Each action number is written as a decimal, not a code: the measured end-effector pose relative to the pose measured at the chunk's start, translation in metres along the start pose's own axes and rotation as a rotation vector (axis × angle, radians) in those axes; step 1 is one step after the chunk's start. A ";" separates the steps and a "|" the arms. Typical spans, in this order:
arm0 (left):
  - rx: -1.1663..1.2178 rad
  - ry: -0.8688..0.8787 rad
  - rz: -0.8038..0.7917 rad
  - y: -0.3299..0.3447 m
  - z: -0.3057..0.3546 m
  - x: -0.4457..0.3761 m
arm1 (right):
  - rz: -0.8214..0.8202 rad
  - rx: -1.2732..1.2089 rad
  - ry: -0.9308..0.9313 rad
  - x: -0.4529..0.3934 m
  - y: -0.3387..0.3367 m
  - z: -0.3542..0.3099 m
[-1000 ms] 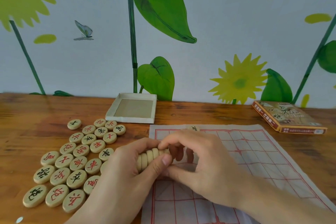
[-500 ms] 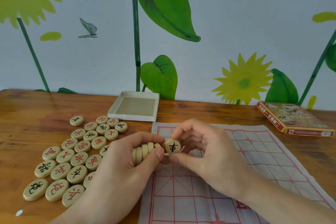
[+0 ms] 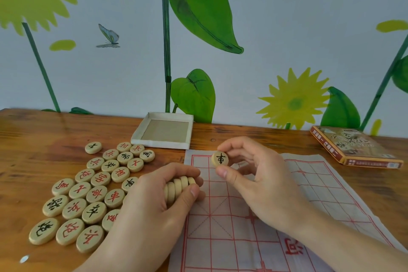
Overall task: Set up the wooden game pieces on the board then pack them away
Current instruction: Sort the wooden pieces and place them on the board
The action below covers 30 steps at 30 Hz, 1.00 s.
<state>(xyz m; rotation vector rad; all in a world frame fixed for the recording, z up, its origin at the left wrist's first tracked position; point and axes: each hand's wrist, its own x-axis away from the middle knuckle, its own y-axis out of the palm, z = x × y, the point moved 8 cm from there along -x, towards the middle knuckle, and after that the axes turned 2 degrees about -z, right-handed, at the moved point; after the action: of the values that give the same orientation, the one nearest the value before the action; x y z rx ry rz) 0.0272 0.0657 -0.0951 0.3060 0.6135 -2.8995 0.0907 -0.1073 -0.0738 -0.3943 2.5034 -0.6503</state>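
Wooden table point(image 3: 44, 130) under flower-painted wall point(image 3: 287, 28); left hand point(image 3: 150, 207) grips stacked discs point(image 3: 178, 185), right hand point(image 3: 260, 181) pinches one piece point(image 3: 220, 158).

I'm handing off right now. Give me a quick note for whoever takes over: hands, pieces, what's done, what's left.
Left hand: grips a stack of pieces edge-on, over the board's near-left part.
Right hand: pinches one black-marked piece above the board's far-left corner, not yet set down.
Board: paper sheet spread flat, no pieces visible on it.
Loose pieces: face up on the table left of the board.
Box tray: empty, behind them.
Lid: far right.
Left: place every piece, then pack away.
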 end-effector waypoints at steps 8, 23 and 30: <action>-0.006 0.009 0.007 -0.001 0.003 0.001 | -0.167 0.428 -0.082 0.005 0.018 0.001; -0.048 0.036 -0.009 0.001 0.001 -0.001 | -0.307 0.649 -0.086 -0.009 0.038 -0.008; 0.130 0.034 0.011 -0.001 -0.002 -0.003 | -0.249 0.627 -0.144 -0.007 0.039 -0.009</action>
<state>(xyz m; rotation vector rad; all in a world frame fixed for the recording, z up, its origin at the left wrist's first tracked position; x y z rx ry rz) 0.0306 0.0679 -0.0952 0.3742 0.4268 -2.9349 0.0858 -0.0688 -0.0842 -0.4900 1.9924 -1.3927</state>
